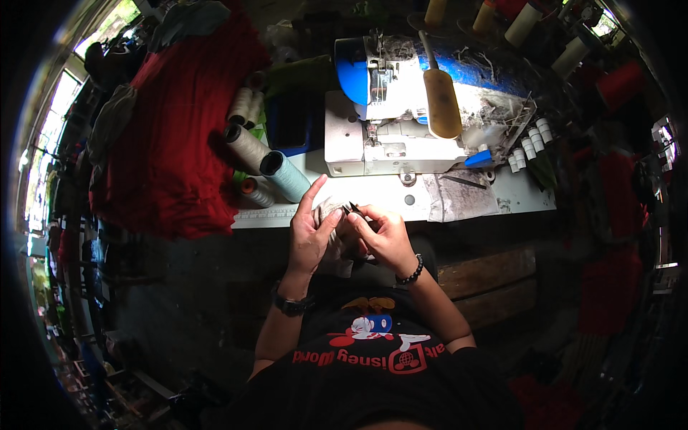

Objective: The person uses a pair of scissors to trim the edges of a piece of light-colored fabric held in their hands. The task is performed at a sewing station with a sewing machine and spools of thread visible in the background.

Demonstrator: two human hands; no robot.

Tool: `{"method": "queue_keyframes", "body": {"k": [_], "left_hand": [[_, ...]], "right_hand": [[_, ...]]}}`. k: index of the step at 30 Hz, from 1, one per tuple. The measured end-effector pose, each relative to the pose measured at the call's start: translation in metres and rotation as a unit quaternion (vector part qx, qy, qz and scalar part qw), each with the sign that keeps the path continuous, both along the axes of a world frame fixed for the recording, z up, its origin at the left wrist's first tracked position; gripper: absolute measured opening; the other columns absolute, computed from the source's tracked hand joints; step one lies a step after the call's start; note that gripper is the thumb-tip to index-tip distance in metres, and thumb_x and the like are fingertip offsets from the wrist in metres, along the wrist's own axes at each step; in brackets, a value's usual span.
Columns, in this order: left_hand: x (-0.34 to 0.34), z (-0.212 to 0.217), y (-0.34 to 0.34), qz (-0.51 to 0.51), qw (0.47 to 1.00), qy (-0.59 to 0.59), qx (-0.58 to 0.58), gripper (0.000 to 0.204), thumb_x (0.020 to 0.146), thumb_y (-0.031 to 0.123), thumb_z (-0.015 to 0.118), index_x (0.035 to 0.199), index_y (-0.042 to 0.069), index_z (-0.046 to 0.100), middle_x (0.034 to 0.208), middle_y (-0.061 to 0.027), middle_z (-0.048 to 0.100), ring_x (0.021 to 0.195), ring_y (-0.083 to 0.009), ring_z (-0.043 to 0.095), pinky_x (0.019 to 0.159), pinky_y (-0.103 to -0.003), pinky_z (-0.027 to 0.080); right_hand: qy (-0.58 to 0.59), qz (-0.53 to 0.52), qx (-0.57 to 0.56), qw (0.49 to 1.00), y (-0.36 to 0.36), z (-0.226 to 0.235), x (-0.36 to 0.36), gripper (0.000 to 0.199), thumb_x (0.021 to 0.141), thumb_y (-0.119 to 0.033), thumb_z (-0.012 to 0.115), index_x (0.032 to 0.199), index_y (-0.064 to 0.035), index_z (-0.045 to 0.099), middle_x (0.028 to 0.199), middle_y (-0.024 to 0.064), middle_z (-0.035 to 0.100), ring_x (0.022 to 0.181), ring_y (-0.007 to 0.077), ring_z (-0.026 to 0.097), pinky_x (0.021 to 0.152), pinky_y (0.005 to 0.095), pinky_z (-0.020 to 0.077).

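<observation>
Head view. Two hands meet at the centre of the frame over one pale cloth [328, 206], beside the front edge of the white surface [380, 215]. Left hand [309, 235]: thumb clamped on the cloth, index finger extended apart. Right hand [387, 235]: thumb and index finger together on one dark pointed tool [355, 208]; its other fingers are partly hidden. Lettering in red and white, with one cartoon figure, appears inverted on the black shirt [326, 383], lower centre; one ruler [266, 214], left of centre, bears fine graduations. Also shown: one sewing machine [347, 140], upper centre; one teal cone [288, 179]; one watch [291, 303]; one bracelet [411, 271]; one red heap [168, 143], upper left.
</observation>
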State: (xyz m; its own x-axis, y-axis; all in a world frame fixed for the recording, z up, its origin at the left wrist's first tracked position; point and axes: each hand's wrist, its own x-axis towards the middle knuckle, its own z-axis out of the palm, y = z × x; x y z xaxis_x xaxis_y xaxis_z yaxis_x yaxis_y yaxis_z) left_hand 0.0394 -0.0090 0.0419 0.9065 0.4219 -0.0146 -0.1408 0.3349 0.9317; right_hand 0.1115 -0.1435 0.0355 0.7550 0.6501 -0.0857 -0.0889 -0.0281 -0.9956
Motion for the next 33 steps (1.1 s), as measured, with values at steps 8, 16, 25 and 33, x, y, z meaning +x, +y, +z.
{"method": "queue_keyframes", "body": {"k": [8,16,25,33], "left_hand": [[0.0,0.002,0.0,-0.003,1.0,-0.005,0.003,0.06,0.088,-0.007,0.052,0.142,0.002,0.029,0.101,-0.0059,0.059,0.089,-0.007,0.056,0.082,-0.022,0.047],[0.001,0.0,0.001,-0.003,1.0,-0.006,0.01,0.059,0.088,-0.007,0.052,0.142,0.001,0.03,0.102,-0.0064,0.059,0.09,-0.0072,0.056,0.083,-0.022,0.047],[0.0,0.002,0.002,-0.003,1.0,-0.015,-0.011,0.062,0.088,-0.007,0.052,0.143,0.002,0.026,0.103,-0.0074,0.06,0.091,-0.0082,0.057,0.085,-0.023,0.047],[0.001,0.006,0.001,-0.006,1.0,-0.009,0.001,0.063,0.088,-0.007,0.052,0.144,0.003,0.026,0.102,-0.0071,0.06,0.09,-0.0081,0.056,0.083,-0.023,0.047]], "right_hand": [[0.006,0.009,0.012,1.0,0.001,-0.004,0.001,0.016,0.092,-0.012,0.059,0.097,0.0018,0.064,0.059,-0.0017,0.056,0.045,0.0029,0.048,0.04,0.0195,0.0353],[0.005,0.003,0.028,1.0,0.003,-0.006,0.002,0.016,0.093,-0.013,0.058,0.097,0.0016,0.064,0.059,-0.0017,0.056,0.045,0.0032,0.047,0.041,0.0197,0.0354],[0.03,0.005,0.055,0.998,0.003,-0.009,-0.002,0.017,0.094,-0.012,0.056,0.097,0.0022,0.064,0.064,-0.0011,0.058,0.049,0.003,0.05,0.043,0.0186,0.0383],[0.04,0.006,0.042,0.998,0.003,-0.007,-0.002,0.016,0.094,-0.011,0.056,0.095,0.0028,0.064,0.062,-0.0008,0.057,0.046,0.0033,0.049,0.041,0.0189,0.0376]]}}
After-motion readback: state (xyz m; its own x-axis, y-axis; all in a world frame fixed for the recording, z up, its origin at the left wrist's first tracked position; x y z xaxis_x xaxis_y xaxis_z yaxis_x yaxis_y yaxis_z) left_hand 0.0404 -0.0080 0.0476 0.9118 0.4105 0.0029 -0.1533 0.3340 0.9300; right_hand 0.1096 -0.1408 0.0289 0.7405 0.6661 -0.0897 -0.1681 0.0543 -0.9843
